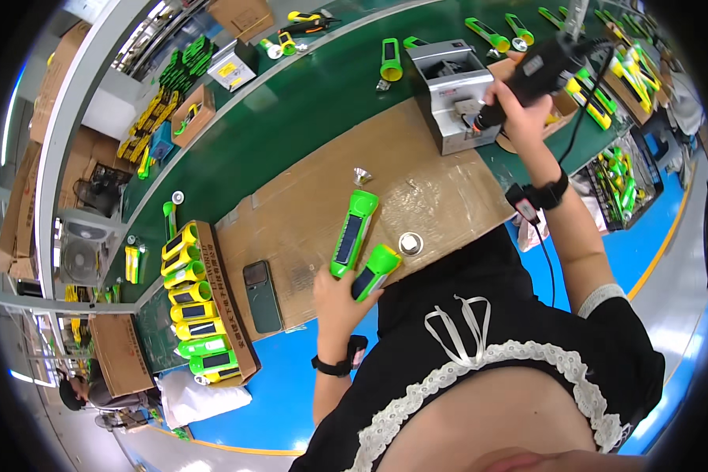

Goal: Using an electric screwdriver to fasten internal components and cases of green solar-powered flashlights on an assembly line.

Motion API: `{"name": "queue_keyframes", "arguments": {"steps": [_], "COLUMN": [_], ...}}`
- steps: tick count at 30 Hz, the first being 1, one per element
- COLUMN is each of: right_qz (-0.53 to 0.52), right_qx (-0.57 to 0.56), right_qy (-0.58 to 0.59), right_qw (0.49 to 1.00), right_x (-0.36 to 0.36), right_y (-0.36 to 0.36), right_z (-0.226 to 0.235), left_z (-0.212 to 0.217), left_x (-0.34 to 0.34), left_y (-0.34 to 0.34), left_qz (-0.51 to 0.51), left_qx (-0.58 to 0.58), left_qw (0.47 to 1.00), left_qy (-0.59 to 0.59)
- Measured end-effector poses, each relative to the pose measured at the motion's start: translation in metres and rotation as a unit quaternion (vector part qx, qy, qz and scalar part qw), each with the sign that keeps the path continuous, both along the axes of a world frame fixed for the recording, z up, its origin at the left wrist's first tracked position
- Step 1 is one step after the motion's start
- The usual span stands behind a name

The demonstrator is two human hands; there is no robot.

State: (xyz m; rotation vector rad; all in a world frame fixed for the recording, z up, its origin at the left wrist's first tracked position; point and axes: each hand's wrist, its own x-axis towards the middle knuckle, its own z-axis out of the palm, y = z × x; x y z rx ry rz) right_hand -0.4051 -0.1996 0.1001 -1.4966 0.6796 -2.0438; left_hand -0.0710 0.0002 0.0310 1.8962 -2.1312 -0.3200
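Note:
My right hand (pixel 521 114) is closed round a black electric screwdriver (pixel 536 69), its tip at the front of a grey screw feeder (pixel 456 98). My left hand (pixel 340 303) is closed on a short green flashlight body (pixel 376 271) with a dark solar panel. A longer green flashlight body (pixel 354 232) lies just beyond, its lower end touching my left fingers. Whether those fingers grip it too is hard to tell. On the cardboard sheet (pixel 307 185) are a silvery reflector (pixel 361 176) and a round white-and-silver lamp part (pixel 410 244).
A carton (pixel 226 295) of yellow and green flashlight bodies stands left, beside a dark phone (pixel 262 295). More flashlights (pixel 488 35) line the green bench (pixel 291 106) at the back. A black crate (pixel 625 177) sits right. The screwdriver's cable hangs near my right wrist. Another person (pixel 94 389) is at far left.

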Motion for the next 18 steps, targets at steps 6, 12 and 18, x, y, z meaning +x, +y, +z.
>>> {"name": "queue_keyframes", "arguments": {"steps": [6, 12, 18], "right_qz": [-0.038, -0.019, 0.106], "right_qx": [0.020, 0.058, 0.112], "right_qy": [0.030, 0.076, 0.008], "right_qw": [0.999, 0.995, 0.988], "right_x": [-0.005, -0.003, 0.010], "right_y": [-0.017, -0.028, 0.028], "right_z": [-0.004, 0.005, -0.001], "left_z": [-0.002, -0.014, -0.031], "left_x": [0.007, -0.047, -0.097], "left_y": [-0.005, -0.023, -0.053], "left_qz": [0.042, 0.042, -0.042], "left_qx": [-0.106, -0.151, -0.172], "left_qw": [0.990, 0.988, 0.984], "left_qy": [-0.079, -0.011, 0.023]}}
